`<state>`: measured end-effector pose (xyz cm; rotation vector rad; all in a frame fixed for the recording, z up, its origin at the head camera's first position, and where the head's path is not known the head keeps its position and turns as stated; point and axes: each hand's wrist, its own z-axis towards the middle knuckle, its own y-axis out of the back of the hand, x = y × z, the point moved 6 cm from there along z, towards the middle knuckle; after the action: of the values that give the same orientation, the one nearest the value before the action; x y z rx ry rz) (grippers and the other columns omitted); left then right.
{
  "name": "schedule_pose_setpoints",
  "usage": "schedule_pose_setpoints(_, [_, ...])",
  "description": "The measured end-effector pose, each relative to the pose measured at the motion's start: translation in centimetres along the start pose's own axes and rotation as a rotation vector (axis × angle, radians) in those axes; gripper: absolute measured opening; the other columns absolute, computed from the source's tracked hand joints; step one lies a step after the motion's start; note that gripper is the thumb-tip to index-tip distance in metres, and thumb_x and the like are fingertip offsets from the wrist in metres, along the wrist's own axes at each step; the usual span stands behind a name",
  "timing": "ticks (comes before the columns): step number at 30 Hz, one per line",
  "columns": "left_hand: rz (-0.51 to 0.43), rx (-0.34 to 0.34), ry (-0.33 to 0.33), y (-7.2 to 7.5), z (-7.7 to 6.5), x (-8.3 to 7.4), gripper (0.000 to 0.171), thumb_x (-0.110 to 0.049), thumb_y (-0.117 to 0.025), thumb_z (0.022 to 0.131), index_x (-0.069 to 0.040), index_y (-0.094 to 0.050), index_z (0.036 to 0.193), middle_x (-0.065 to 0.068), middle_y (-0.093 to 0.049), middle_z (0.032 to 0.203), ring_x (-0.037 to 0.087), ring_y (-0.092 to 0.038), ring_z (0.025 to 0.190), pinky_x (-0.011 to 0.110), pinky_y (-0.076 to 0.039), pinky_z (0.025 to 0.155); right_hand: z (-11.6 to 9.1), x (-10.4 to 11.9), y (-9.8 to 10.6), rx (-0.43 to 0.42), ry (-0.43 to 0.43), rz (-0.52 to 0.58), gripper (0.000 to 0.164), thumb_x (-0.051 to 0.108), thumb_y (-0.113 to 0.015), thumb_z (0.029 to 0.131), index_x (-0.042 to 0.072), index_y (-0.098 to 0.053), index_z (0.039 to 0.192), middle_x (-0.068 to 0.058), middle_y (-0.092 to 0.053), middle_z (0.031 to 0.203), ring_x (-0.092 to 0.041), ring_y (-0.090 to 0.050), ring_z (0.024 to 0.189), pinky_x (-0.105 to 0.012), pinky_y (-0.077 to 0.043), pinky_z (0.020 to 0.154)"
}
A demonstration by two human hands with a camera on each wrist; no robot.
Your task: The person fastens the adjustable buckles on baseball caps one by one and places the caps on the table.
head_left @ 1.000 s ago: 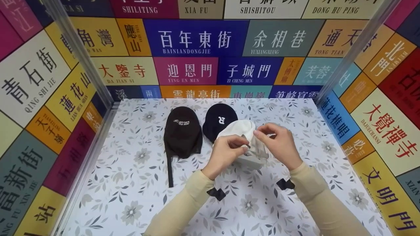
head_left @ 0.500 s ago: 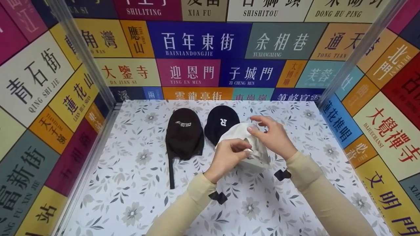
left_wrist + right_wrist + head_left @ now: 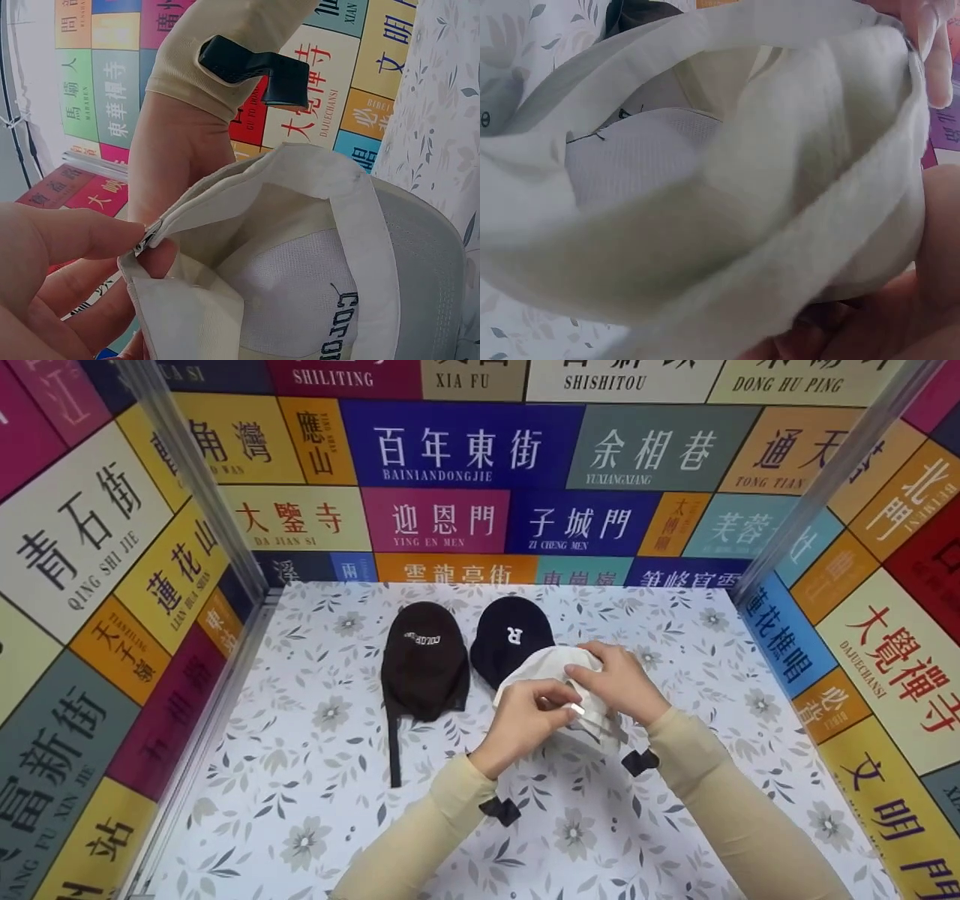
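An off-white baseball cap (image 3: 544, 666) is held between both hands over the table. My left hand (image 3: 521, 727) pinches its back strap by a small metal buckle (image 3: 146, 238), thumb against fingers. On the other side, my right hand (image 3: 624, 679) grips the cap's edge, thumb on the fabric. Inside the cap the left wrist view shows a pale mesh lining with dark lettering (image 3: 343, 319), and the grey-white brim (image 3: 424, 277) lies to the right. The right wrist view looks into the cap's hollow, its near fabric blurred. Several of the right hand's fingers are hidden behind the cap.
A dark brown cap (image 3: 425, 660) with a long hanging strap lies on the left. A navy cap (image 3: 512, 634) with a white R lies behind the held one, partly covered by it. The floral-patterned tabletop (image 3: 300, 780) is bounded by sign-covered walls (image 3: 450, 442).
The right hand has shifted from the strap side onto the cap's edge and now grips it. The cap has turned slightly. The left hand keeps its pinch; the other caps have not moved.
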<state>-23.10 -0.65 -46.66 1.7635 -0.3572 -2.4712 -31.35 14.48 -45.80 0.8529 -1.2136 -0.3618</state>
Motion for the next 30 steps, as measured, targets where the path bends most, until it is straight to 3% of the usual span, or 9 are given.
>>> schedule_pose_setpoints(6, [0.006,0.029,-0.039,0.0,0.0,-0.2,0.02,-0.002,-0.076,0.079,-0.012,-0.078,0.096,-0.005,-0.074,0.087,0.008,-0.068,0.082,0.029,-0.056,0.075,-0.2,0.1,-0.1,-0.005,0.023,0.005,0.021,0.02,-0.072,0.092,0.008,-0.073,0.109,-0.006,-0.072,0.098,-0.025,-0.065,0.089,-0.042,-0.05,0.08])
schedule_pose_setpoints(12, [0.048,0.005,-0.102,1.0,0.0,-1.1,0.02,-0.012,-0.081,0.081,-0.016,-0.079,0.101,-0.007,-0.074,0.092,0.012,-0.068,0.089,0.037,-0.051,0.078,-0.5,0.8,0.5,-0.023,0.046,0.044,0.005,0.015,-0.074,0.091,0.013,-0.071,0.095,-0.001,-0.068,0.088,-0.021,-0.059,0.078,-0.037,-0.047,0.072])
schedule_pose_setpoints(18, [0.023,-0.021,-0.13,1.4,-0.2,-1.5,0.019,-0.012,-0.08,0.083,-0.015,-0.079,0.102,-0.009,-0.074,0.093,0.008,-0.067,0.088,0.033,-0.052,0.076,-1.1,1.6,1.5,-0.08,0.071,0.081,0.008,0.013,-0.074,0.091,0.015,-0.072,0.099,-0.001,-0.07,0.092,-0.02,-0.06,0.081,-0.038,-0.047,0.074])
schedule_pose_setpoints(30, [-0.024,-0.004,-0.082,1.1,-0.7,-1.7,0.019,-0.01,-0.079,0.084,-0.011,-0.079,0.103,0.001,-0.074,0.093,0.013,-0.068,0.076,0.028,-0.055,0.067,-1.8,2.0,3.0,-0.146,0.087,0.081,0.013,0.015,-0.072,0.093,0.015,-0.073,0.106,-0.001,-0.071,0.099,-0.02,-0.062,0.087,-0.039,-0.048,0.078])
